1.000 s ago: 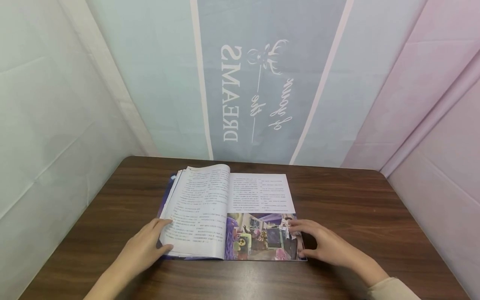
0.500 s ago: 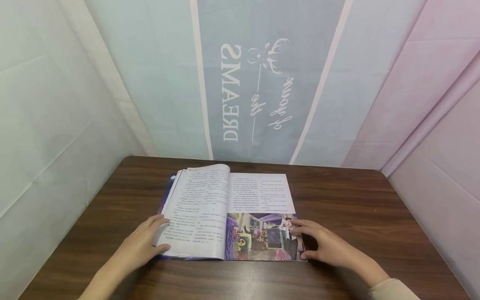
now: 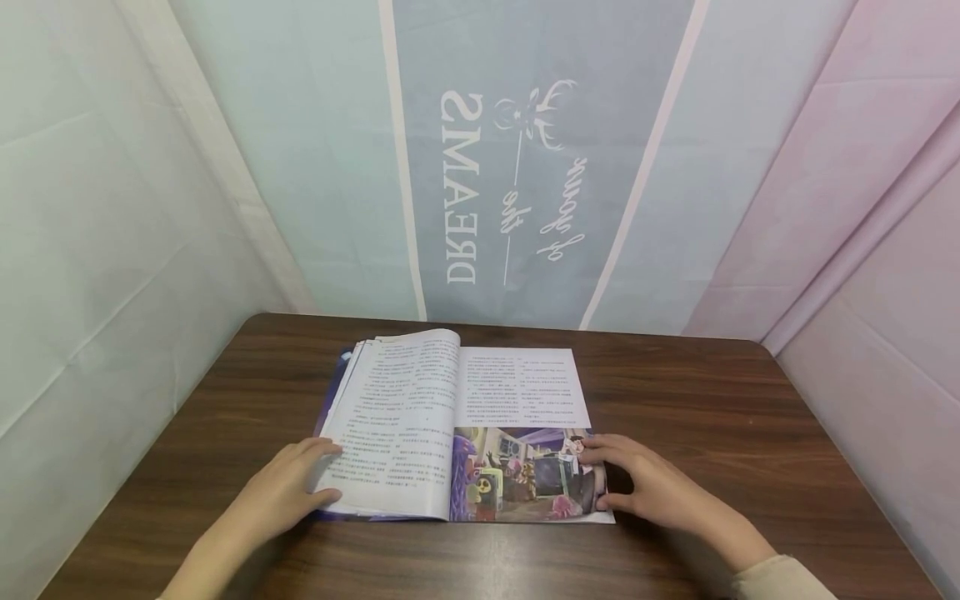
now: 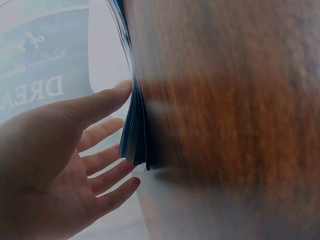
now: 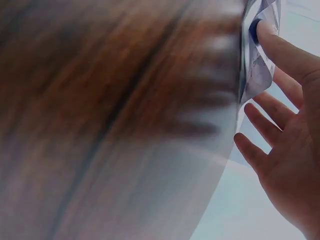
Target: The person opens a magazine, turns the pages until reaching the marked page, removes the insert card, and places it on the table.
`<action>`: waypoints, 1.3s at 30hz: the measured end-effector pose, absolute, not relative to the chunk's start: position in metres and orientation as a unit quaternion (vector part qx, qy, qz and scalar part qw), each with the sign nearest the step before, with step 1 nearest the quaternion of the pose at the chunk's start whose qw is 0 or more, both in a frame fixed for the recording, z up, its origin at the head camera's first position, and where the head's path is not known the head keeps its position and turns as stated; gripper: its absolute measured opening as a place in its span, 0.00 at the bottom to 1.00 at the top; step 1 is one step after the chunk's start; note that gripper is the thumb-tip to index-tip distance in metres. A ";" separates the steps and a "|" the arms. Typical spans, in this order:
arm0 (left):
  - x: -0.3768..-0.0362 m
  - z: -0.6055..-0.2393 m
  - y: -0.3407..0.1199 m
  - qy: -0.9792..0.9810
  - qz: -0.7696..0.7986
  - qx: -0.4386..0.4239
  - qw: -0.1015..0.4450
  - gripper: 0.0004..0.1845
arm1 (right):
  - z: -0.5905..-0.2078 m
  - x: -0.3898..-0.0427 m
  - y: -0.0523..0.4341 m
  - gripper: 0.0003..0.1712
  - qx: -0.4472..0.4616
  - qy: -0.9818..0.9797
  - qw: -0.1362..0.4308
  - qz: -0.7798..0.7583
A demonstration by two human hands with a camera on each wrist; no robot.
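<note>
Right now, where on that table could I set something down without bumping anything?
Bare tabletop: right of the open magazine, beyond the right hand; left of it, beyond the left hand; and in front, between the forearms. It's crowded at the magazine's near corners, where both hands are.

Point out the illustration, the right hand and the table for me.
Illustration (image 3: 521,475), head view: middle of the printed picture.
Right hand (image 3: 652,486), head view: back of the hand.
Table (image 3: 705,408), head view: bare wood, right side.
</note>
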State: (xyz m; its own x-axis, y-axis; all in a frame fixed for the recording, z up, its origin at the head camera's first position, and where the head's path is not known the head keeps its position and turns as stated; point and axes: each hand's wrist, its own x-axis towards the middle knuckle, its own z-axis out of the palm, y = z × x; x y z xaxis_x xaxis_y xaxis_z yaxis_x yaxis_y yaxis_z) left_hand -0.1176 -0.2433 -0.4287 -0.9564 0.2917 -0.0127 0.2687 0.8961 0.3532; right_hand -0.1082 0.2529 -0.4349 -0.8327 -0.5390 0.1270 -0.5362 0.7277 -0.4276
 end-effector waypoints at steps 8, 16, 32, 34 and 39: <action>-0.112 -0.422 -0.235 0.975 0.175 0.138 -0.012 0.28 | -0.430 -0.114 0.250 0.27 -0.293 0.925 -0.021 -0.242; -0.109 -0.412 -0.209 0.967 0.213 0.135 -0.041 0.19 | -0.422 -0.118 0.243 0.26 -0.277 0.926 -0.058 -0.248; -0.099 -0.407 -0.147 0.936 0.288 0.196 -0.058 0.18 | -0.399 -0.129 0.221 0.26 -0.302 0.902 -0.155 -0.268; -0.100 -0.405 -0.140 0.929 0.293 0.217 -0.067 0.19 | -0.396 -0.130 0.216 0.26 -0.298 0.900 -0.161 -0.274; -0.105 -0.401 -0.121 0.906 0.315 0.272 -0.080 0.21 | -0.388 -0.132 0.202 0.25 -0.287 0.901 -0.173 -0.276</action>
